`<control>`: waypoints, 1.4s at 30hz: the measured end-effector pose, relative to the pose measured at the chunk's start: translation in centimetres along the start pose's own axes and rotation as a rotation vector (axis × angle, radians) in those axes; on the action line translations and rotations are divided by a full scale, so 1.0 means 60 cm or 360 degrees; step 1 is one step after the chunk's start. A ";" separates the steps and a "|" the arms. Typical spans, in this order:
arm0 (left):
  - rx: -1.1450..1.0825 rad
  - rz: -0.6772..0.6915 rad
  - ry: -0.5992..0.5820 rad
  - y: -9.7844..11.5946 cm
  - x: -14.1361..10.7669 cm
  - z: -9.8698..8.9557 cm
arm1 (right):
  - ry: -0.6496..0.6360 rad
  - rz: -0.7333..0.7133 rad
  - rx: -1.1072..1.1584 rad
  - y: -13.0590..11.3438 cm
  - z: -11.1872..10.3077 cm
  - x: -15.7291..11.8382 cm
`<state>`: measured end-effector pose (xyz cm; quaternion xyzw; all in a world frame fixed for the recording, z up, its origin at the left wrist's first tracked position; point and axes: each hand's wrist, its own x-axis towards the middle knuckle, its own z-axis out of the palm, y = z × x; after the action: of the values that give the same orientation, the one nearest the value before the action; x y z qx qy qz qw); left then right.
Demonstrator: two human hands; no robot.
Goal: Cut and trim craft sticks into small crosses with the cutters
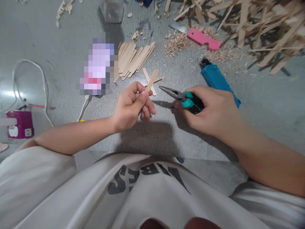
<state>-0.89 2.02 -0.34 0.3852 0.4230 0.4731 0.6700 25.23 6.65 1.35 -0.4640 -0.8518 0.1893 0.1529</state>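
Grips a wooden stick (153, 77) between thumb and fingers of the left hand (128, 106), closed near the lower end, apparently to leave the upper length exposed; holds that stick tilted above a loose stick (145, 74) and a thin sliver (158, 80) on the tabletop (59, 108); grasps needle-nose pliers (188, 98) by the handles in the right hand (216, 111), with fingers wrapped around for control, judging by the pose; points the pliers' tips towards the held stick, near but apart from it; cannot tell whether fully shut at the tips, but shows nothing pinched there; lists a bundle of sticks (128, 58) just beyond the left hand, roughly aligned, presumably for easy picking; places a pink-handled knife (203, 38) among wood shavings (176, 44), and a blue-handled tool (218, 76) beside the right hand, seemingly for ready reach; records a larger heap of sticks (244, 25) farther off, loosely crossed.
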 end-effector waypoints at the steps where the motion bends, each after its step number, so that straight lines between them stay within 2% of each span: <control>1: 0.0001 -0.0007 0.0015 0.001 0.000 0.001 | -0.0017 0.0003 0.0010 -0.001 0.000 0.001; 6: 0.0040 0.0043 0.0065 0.004 0.001 0.005 | -0.0053 -0.0018 0.0074 0.000 -0.001 0.007; 12: 0.0061 0.0147 0.0074 0.002 0.006 0.003 | -0.0039 -0.0154 0.0166 0.012 -0.004 0.010; 16: -0.0002 0.0138 0.0032 0.000 0.009 -0.001 | -0.0141 -0.0197 0.0252 0.017 -0.015 0.013; 24: 0.0001 0.0046 -0.0034 0.001 0.012 0.000 | -0.0349 -0.0077 0.0556 0.031 -0.030 0.020; 30: 0.0030 -0.0026 -0.0041 0.005 0.011 0.004 | -0.0466 -0.0001 0.0580 0.038 -0.038 0.021; 42: 0.0064 -0.0005 -0.0032 0.000 0.004 0.006 | -0.0650 0.0089 0.0636 0.037 -0.043 0.018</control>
<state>-0.51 2.23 -0.27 0.4026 0.4264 0.4595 0.6671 27.40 9.15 2.71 -0.4003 -0.7976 0.4470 0.0613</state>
